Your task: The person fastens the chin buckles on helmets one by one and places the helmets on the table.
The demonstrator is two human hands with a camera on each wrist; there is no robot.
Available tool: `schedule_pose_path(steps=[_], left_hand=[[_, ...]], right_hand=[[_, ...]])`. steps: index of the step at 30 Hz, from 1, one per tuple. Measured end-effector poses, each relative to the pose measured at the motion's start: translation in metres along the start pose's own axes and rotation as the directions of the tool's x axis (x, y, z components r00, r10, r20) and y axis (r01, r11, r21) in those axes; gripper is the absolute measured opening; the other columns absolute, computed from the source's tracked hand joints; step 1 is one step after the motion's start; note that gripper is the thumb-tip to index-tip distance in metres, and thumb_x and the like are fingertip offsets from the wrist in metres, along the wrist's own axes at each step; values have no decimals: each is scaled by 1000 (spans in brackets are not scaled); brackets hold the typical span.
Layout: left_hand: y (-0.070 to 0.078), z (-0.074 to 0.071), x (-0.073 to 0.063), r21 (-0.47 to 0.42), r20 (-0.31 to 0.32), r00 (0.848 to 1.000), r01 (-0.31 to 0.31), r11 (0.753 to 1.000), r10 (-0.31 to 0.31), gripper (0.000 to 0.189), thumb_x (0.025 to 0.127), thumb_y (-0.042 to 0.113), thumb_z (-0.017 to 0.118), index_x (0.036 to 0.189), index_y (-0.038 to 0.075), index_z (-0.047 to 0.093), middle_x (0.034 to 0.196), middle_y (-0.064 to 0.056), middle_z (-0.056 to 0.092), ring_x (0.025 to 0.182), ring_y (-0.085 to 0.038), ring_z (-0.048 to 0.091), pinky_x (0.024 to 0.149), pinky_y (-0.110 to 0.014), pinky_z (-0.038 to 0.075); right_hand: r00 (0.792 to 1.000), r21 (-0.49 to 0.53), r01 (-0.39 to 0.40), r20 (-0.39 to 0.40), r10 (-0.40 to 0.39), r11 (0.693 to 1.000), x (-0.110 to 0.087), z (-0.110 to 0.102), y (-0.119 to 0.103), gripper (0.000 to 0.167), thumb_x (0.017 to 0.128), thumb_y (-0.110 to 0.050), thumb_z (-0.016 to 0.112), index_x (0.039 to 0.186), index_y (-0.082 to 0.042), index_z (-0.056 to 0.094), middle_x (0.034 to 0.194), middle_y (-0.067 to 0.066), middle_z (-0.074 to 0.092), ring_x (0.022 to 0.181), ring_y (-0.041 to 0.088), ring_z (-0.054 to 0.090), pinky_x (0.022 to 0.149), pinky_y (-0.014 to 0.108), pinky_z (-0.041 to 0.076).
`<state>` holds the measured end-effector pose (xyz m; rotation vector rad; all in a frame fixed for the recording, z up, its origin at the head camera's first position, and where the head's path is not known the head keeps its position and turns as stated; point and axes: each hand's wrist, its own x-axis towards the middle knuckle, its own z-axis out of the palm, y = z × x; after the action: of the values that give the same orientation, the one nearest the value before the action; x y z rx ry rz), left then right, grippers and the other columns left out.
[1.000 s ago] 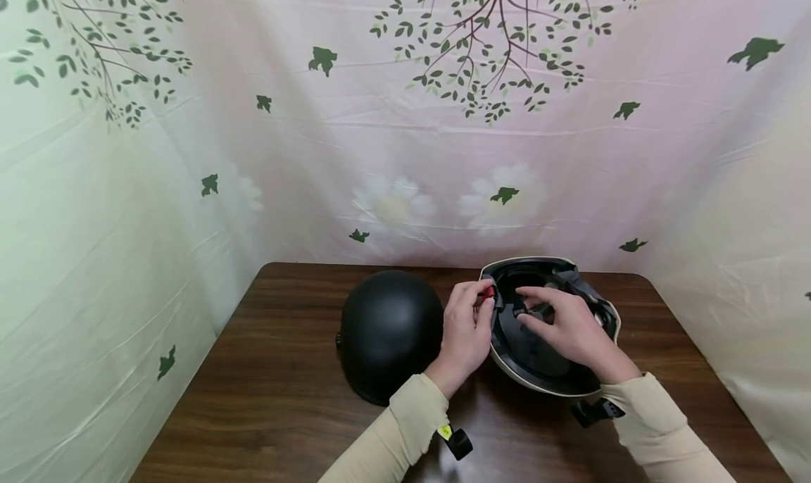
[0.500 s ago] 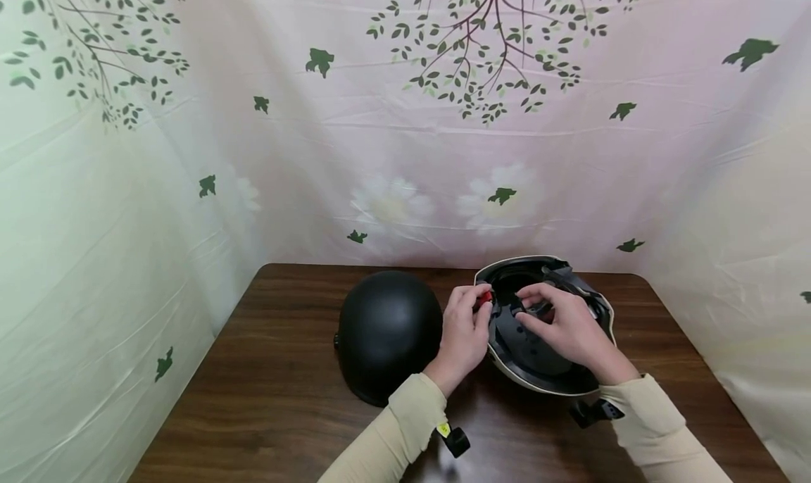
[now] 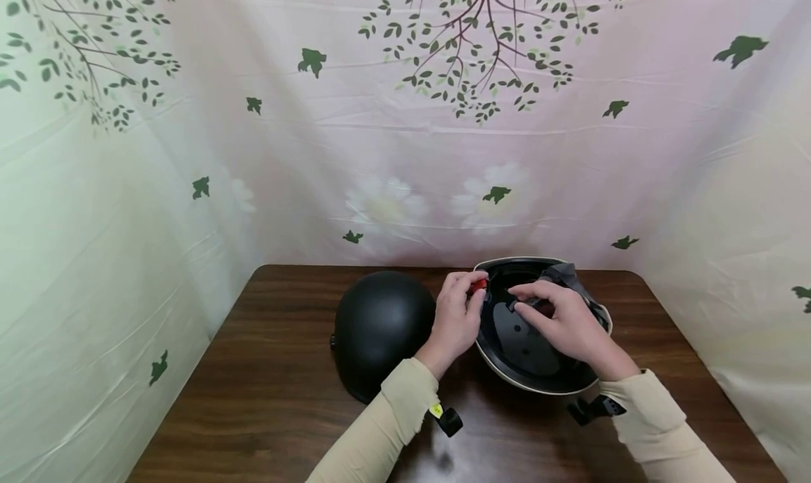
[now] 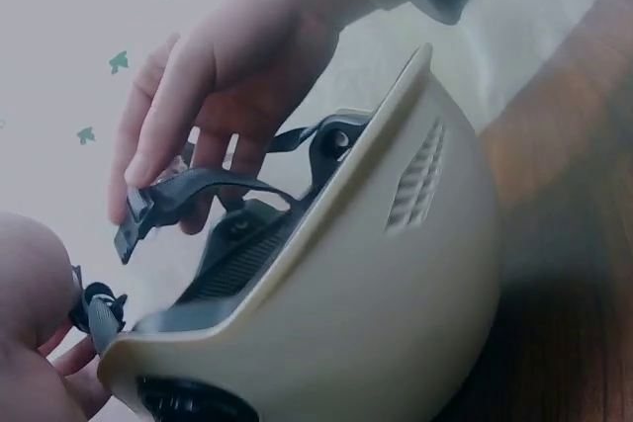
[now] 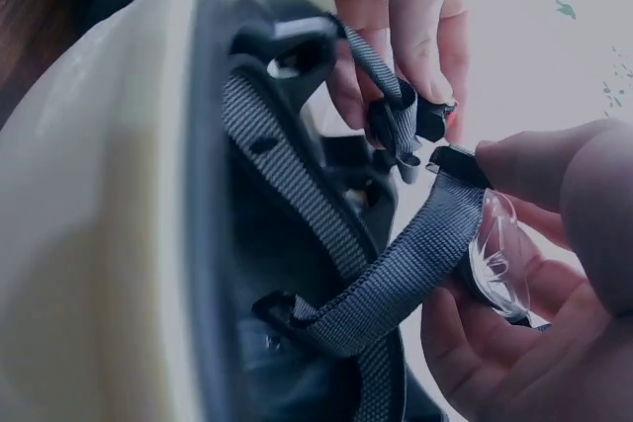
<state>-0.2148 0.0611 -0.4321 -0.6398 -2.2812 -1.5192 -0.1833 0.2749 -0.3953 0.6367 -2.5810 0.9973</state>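
A cream helmet with a black inside lies upside down on the table, its opening facing up. At its left rim my left hand pinches a black buckle half with a red part on a grey chin strap. Over the opening, my right hand pinches the black end piece of the other strap. Beside that strap, a clear crinkled plastic piece sits among the right fingers. In the right wrist view the two buckle ends are close together, with a small gap between them.
A black helmet stands dome up to the left of the cream one, close to the left forearm. Both rest on a dark wooden table. Printed cloth hangs behind and at the sides.
My left hand has risen slightly with the red and black buckle. The helmet's straps have shifted, showing more of its black inside. The head view has drifted a little.
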Motion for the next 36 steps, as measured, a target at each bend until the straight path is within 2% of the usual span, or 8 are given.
schedule_pose_path(steps=[4, 11, 16, 20, 24, 30, 33, 36], left_hand=[[4, -2, 0, 25, 31, 999, -39, 999, 39, 30, 105, 7, 63, 135, 9, 67, 129, -12, 62, 113, -22, 64, 96, -31, 58], [3, -6, -1, 58, 77, 996, -47, 997, 43, 35, 102, 7, 67, 137, 13, 66, 128, -6, 65, 114, -15, 64, 101, -28, 55], [0, -7, 0, 79, 75, 988, -139, 987, 133, 32, 101, 7, 69, 133, 12, 69, 128, -4, 67, 115, -13, 65, 101, -22, 53], [-2, -8, 0, 87, 74, 979, -195, 977, 189, 29, 101, 5, 69, 129, 9, 72, 127, -4, 68, 116, -13, 64, 101, -19, 51], [-2, -8, -1, 84, 79, 978, -200, 976, 194, 27, 100, 4, 69, 127, 9, 72, 126, -5, 68, 116, -14, 64, 101, -19, 52], [-4, -7, -1, 77, 73, 982, -180, 981, 175, 27, 100, 4, 70, 127, 7, 72, 124, -6, 67, 113, -15, 65, 100, -19, 52], [-4, -6, 0, 76, 71, 983, -175, 982, 170, 27, 100, 5, 69, 128, 7, 72, 124, -6, 67, 112, -15, 65, 98, -18, 52], [-3, -5, 0, 74, 75, 983, -172, 982, 166, 28, 100, 6, 69, 128, 8, 71, 125, -6, 66, 112, -14, 64, 97, -18, 53]], right_hand=[[1000, 36, -8, 24, 8, 999, 2, -3, -4, 26, 101, -13, 71, 127, -14, 75, 121, 6, 74, 91, 8, 65, 74, 27, 59], [998, 126, 13, 61, -21, 992, 5, -6, -3, 26, 104, -9, 67, 129, -10, 73, 122, 9, 74, 92, 7, 65, 71, 26, 57], [995, 177, 15, 92, -32, 984, 8, -6, 1, 25, 104, -7, 65, 127, -9, 74, 120, 10, 75, 89, 8, 65, 72, 23, 56], [993, 180, 0, 117, -21, 984, 10, -6, 3, 24, 105, -8, 64, 127, -9, 74, 120, 10, 75, 89, 9, 64, 74, 23, 55], [992, 163, -21, 128, 0, 986, 11, -4, 4, 23, 106, -10, 63, 127, -10, 73, 120, 9, 75, 92, 9, 64, 77, 24, 54], [995, 183, -34, 99, 16, 983, 13, 0, 4, 15, 105, -9, 64, 119, -10, 69, 104, 3, 73, 86, 13, 63, 72, 27, 54], [995, 188, -41, 100, 22, 981, 13, 1, 2, 15, 101, -12, 71, 116, -12, 69, 102, 2, 71, 85, 17, 63, 70, 27, 55], [994, 154, -58, 104, 42, 986, 13, 3, 1, 25, 94, -18, 81, 115, -14, 69, 103, 2, 68, 88, 22, 62, 69, 27, 56]])
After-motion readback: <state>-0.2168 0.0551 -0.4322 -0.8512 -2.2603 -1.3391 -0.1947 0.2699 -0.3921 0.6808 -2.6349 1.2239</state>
